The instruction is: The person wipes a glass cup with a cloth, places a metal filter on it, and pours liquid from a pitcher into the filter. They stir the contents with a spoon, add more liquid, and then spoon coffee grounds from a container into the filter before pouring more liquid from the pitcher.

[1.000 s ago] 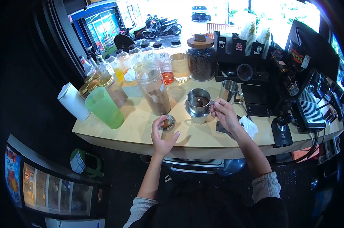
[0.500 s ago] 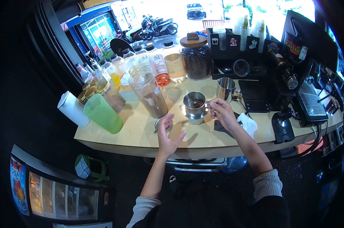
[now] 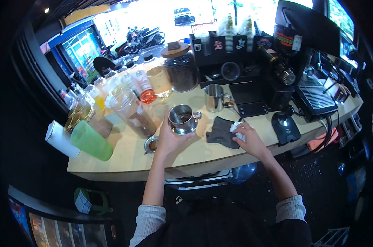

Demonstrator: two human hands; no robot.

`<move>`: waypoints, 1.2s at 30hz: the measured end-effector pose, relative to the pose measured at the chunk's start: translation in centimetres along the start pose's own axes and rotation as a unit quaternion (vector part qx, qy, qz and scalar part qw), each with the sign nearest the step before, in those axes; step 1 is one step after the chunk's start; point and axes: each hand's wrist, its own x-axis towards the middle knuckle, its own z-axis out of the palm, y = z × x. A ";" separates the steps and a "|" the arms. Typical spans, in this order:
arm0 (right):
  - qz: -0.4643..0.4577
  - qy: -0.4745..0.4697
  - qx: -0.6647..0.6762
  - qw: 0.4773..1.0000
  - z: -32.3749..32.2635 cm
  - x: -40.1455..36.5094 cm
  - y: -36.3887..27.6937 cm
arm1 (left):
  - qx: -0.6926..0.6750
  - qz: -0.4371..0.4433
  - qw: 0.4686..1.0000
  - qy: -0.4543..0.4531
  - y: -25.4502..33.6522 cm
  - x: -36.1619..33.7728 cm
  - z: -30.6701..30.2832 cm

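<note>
My left hand [image 3: 170, 140] is wrapped round a shiny metal drip coffee filter [image 3: 183, 118] with a side handle pointing right. Dark content shows inside it; whatever lies beneath is mostly hidden by the hand. To the right, my right hand [image 3: 251, 141] pinches a crumpled white cloth [image 3: 237, 129], over the edge of a folded dark grey cloth [image 3: 220, 131] on the counter. Just left of my left hand lies a small round metal piece [image 3: 152, 145] with brown inside. A tall clear container of brown powder [image 3: 139, 119] stands behind it.
Behind the filter stand a steel pitcher [image 3: 214, 98], a big jar of coffee beans [image 3: 181, 72] and several bottles [image 3: 143, 86]. A green tumbler [image 3: 92, 140] and a white one [image 3: 63, 140] are at left. A grinder [image 3: 279, 70] and an espresso machine [image 3: 316, 92] stand right.
My right hand has let go of the filter's handle and moved to the white cloth. My left hand has closed round the filter. The view has turned right.
</note>
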 end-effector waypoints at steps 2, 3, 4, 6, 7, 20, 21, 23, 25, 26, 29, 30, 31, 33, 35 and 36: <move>0.071 -0.025 0.076 0.994 -0.1 -0.2 0.7 | 0.026 0.010 1.000 -0.004 -0.1 -0.2 1.0; 0.088 0.014 0.093 0.992 -1.0 0.0 -0.4 | 0.057 0.014 0.998 0.001 -0.2 -0.2 1.2; 0.089 0.017 0.093 0.992 -1.9 0.1 -0.5 | 0.056 0.016 0.998 -0.001 -0.1 -0.2 1.4; 0.074 0.064 0.076 0.992 -3.5 0.2 0.2 | 0.052 0.013 0.999 0.004 -0.1 -0.4 1.8; 0.069 0.041 0.047 0.996 -4.5 0.1 1.1 | 0.050 0.012 0.999 0.003 -0.4 -0.4 1.8; 0.105 0.024 0.061 0.992 -1.0 9.6 2.5 | -0.119 0.075 0.988 -0.064 -3.2 3.0 0.2; 0.126 0.004 0.103 0.987 -0.3 10.6 2.9 | -0.100 0.083 0.989 -0.068 -3.1 3.0 0.1; 0.208 -0.046 0.221 0.952 0.7 11.7 3.6 | -0.072 0.084 0.991 -0.074 -3.0 2.8 -0.1; 0.223 -0.051 0.279 0.933 1.8 12.4 4.6 | -0.078 0.076 0.992 -0.069 -2.9 2.7 0.1; 0.238 -0.047 0.336 0.910 2.3 12.6 5.1 | -0.084 0.074 0.991 -0.068 -3.1 2.7 0.1; 0.239 -0.041 0.369 0.897 2.6 12.8 4.4 | -0.078 0.079 0.993 -0.051 -3.3 2.7 0.2; 0.239 -0.035 0.387 0.890 2.7 12.9 4.3 | -0.086 0.077 0.992 -0.043 -3.2 2.7 0.3; 0.226 -0.029 0.422 0.878 2.8 13.0 4.5 | -0.098 0.071 0.992 -0.039 -3.5 2.7 0.4; 0.199 -0.012 0.420 0.885 2.4 13.6 3.8 | -0.110 0.079 0.990 -0.040 -3.6 2.8 0.3; 0.149 0.005 0.419 0.896 1.4 14.1 3.0 | -0.124 0.087 0.988 -0.041 -3.8 2.9 0.2; 0.149 0.003 0.419 0.896 0.6 14.2 2.2 | -0.113 0.097 0.988 -0.044 -4.1 2.9 0.1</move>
